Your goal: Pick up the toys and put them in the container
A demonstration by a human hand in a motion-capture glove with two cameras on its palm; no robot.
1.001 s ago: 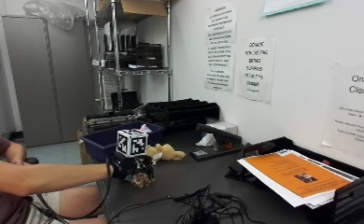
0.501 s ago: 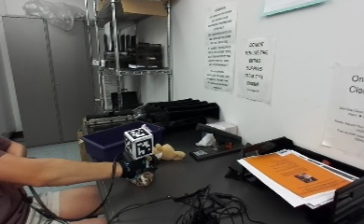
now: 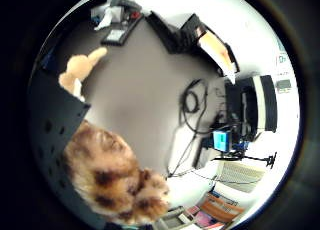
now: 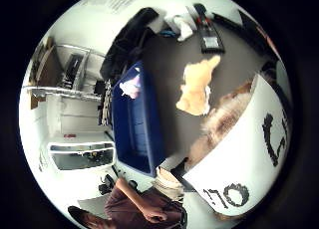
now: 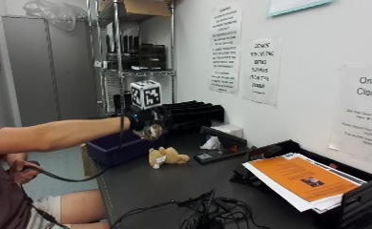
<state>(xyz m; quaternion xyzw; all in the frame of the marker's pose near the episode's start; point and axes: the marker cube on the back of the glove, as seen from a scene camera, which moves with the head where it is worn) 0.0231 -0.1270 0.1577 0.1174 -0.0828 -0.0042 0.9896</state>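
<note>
In the outside view my gloved right hand is raised above the dark table, over its back left part. It grips a brown spotted furry toy, which fills the near part of the little finger side palm view as the spotted toy. A tan plush toy lies on the table below the hand, beside the blue container. The thumb side palm view shows the tan plush next to the blue container, with a small pale toy inside it.
A tangle of black cables lies near the table's front edge. A paper tray with an orange sheet stands at the right. Black desk trays and a small device line the wall, with a metal shelf behind.
My right hand has lifted from table height to well above the table, carrying the spotted toy. The tan plush has stayed where it was.
</note>
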